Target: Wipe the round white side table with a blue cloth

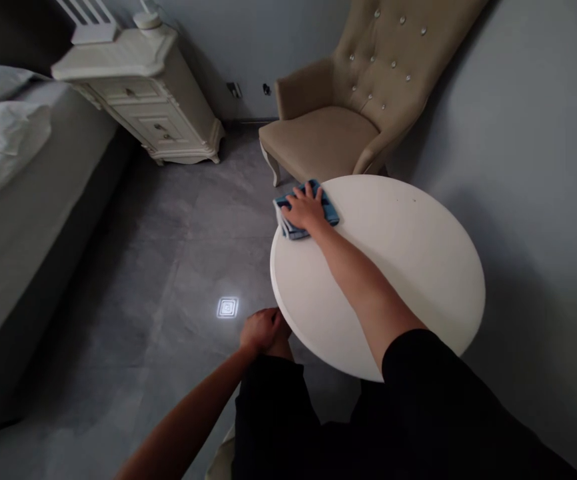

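Note:
A folded blue cloth point(331, 212) with dark patches and pale edges lies on the round white table point(418, 267), at its far left rim. My right hand point(304, 208) presses flat on top of it, fingers spread, with the forearm reaching across the tabletop. Below the table's left edge, my left hand point(259, 331) rests on my bare knee, its fingers curled and partly hidden. It looks to be holding nothing.
A tan tufted armchair point(318, 140) stands just behind the table. Beyond the grey tiled floor point(168, 267) are a white nightstand point(188, 120) and a bed point(43, 200). A grey wall point(543, 167) borders the right. Small dark specks mark the tabletop's far side.

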{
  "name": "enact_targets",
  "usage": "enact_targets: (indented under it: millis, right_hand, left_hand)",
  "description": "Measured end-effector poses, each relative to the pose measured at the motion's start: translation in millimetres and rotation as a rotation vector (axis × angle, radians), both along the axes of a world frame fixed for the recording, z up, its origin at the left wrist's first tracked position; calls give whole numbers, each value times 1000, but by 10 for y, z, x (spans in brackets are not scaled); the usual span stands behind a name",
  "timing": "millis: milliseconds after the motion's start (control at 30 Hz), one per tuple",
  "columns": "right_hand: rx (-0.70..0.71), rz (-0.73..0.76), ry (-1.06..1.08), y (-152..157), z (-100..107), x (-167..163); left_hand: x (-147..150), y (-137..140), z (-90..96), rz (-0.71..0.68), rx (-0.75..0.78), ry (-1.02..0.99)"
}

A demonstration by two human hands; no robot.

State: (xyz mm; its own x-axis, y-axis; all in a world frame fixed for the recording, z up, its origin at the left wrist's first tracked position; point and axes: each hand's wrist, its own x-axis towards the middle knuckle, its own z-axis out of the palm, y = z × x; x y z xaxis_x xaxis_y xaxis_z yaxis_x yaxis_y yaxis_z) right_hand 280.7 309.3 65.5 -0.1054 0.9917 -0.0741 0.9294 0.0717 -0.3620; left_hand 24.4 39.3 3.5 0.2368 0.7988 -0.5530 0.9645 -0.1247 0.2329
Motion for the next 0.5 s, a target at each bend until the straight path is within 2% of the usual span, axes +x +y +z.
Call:
enact_targets:
  millis: [67, 133, 233, 300, 367, 500]
  right_hand:
    - [-14, -95, -45, 276, -9, 452]
    - [-29, -189, -100, 412, -5, 964]
    - [-58, -343, -182, 315, 11, 1762]
    - [-75, -444, -220, 57, 32, 2246]
    - [-70, -526, -231, -327, 71, 2638]
    - [-85, -646, -241, -1283, 188, 3077]
  left_hand:
    - [-19, 34, -12, 14, -8, -19]
    - [-23, 53, -10, 25, -14, -27]
    - [-9, 55, 4, 33, -16, -19]
    - [1, 48, 12, 34, -27, 0]
    - [11, 36, 21, 30, -31, 15]
    - [53, -20, 94, 3, -5, 5]
